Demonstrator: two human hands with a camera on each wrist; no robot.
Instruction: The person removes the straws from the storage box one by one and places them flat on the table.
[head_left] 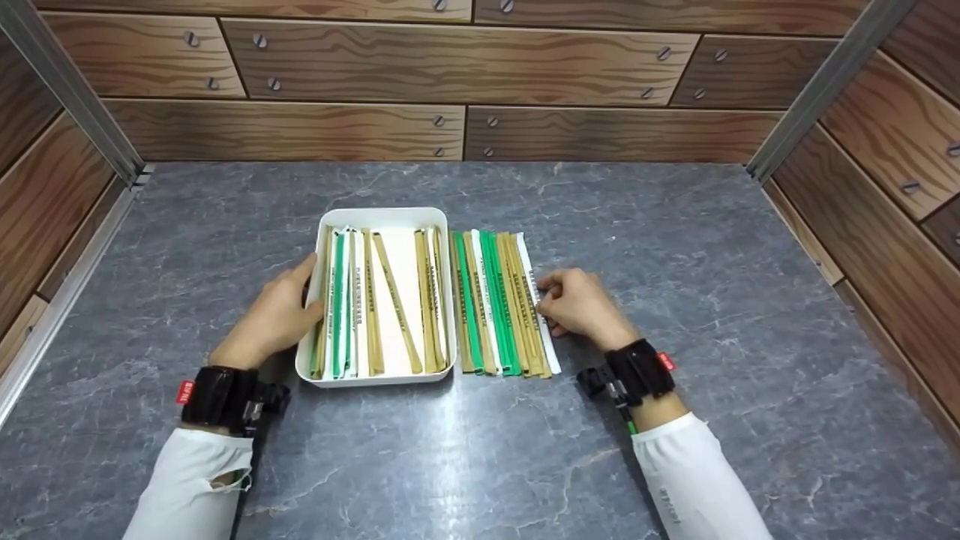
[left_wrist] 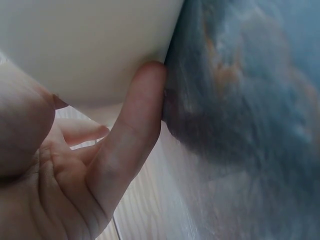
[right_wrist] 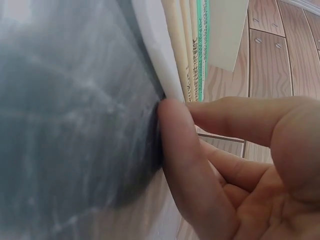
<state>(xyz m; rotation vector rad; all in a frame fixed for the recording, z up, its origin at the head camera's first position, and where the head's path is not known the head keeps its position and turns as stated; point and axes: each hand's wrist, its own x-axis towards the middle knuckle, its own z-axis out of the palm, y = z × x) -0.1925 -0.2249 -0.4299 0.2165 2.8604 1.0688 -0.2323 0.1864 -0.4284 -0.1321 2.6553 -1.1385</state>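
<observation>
A white rectangular tray [head_left: 411, 218] holds several long, thin paper-wrapped sticks, with printed tan, green and white wrappers; one tan stick [head_left: 397, 304] lies slanted. My left hand [head_left: 277, 311] grips the tray's left side, thumb at the rim and fingers along the outer wall. In the left wrist view a finger [left_wrist: 135, 115] presses low on that wall. Right of the tray, a row of similar wrapped sticks [head_left: 504, 307] lies side by side on the table. My right hand [head_left: 581, 304] pinches the white wrapped stick [right_wrist: 157, 45] at the row's right end; its far fingers are partly hidden.
The grey marbled table [head_left: 735, 300] spreads around the tray and the row. Wood-patterned panels [head_left: 465, 64] with printed screws stand at the back and both sides, joined by metal corner posts [head_left: 817, 94]. Black straps with small cameras circle both wrists.
</observation>
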